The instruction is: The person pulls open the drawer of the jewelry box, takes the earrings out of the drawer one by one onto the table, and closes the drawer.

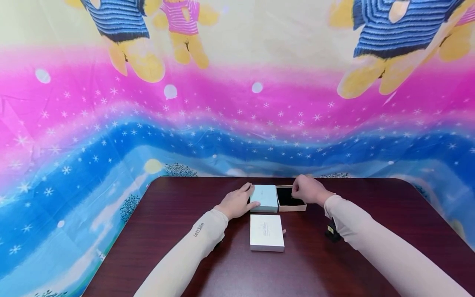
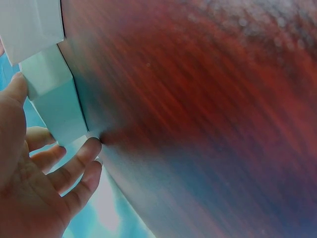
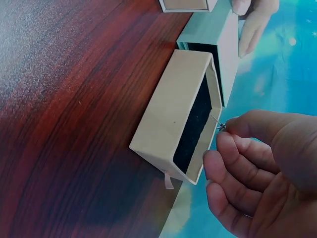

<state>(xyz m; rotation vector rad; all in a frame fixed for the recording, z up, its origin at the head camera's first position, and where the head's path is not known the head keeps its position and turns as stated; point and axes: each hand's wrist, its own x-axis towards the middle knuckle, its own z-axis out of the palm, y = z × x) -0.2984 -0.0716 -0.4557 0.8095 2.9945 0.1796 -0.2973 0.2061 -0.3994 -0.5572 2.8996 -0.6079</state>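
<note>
Near the far edge of the tabletop (image 1: 170, 239), the left hand (image 1: 235, 203), fingers spread, touches the left side of a pale green box (image 1: 264, 199). The right hand (image 1: 310, 189) pinches a small metal piece (image 3: 221, 127) between thumb and forefinger at the opening of a black-lined drawer (image 3: 171, 101), just beside the green box. A white box (image 1: 266, 232) lies closer to the tabletop's near edge.

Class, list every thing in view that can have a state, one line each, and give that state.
Mint sleeve: right end open
Drawer: slid out, open-topped, black-lined
White box: closed, lying flat
Small metal piece: pinched by the right hand
Left hand: touching the mint sleeve
</note>
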